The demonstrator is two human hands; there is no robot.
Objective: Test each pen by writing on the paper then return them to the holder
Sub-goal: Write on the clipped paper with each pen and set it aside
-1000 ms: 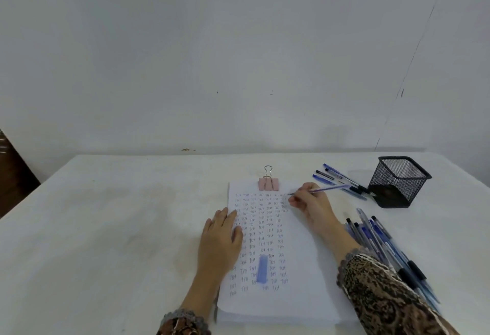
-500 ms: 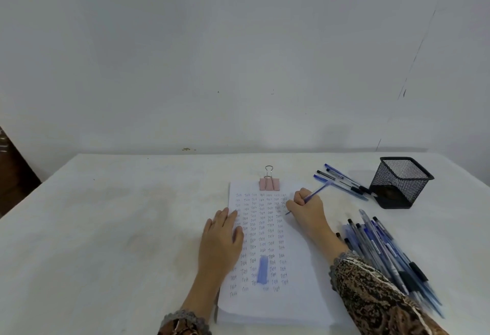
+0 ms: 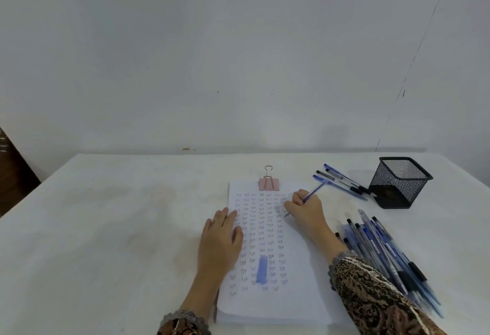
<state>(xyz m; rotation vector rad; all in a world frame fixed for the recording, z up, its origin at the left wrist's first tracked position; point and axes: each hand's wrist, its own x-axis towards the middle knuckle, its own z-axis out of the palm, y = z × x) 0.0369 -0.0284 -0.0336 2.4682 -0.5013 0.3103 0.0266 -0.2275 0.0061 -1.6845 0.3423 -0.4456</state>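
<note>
Right hand (image 3: 305,210) grips a blue pen (image 3: 314,191), tip on the paper (image 3: 299,281), which the flat, open left hand (image 3: 221,239) steadies. Rows of test words cover the paper, yet the black mesh holder (image 3: 400,182) looks empty; a pile of pens (image 3: 384,252) and four more pens (image 3: 342,182) lie outside.

Most of the view is taken up by a plain white wall (image 3: 238,56), evenly lit. A thin dark crack (image 3: 419,50) is seen running down it on the right. A stained white table (image 3: 106,228) is seen below, and a brown thing (image 3: 13,175) is glimpsed far left.
</note>
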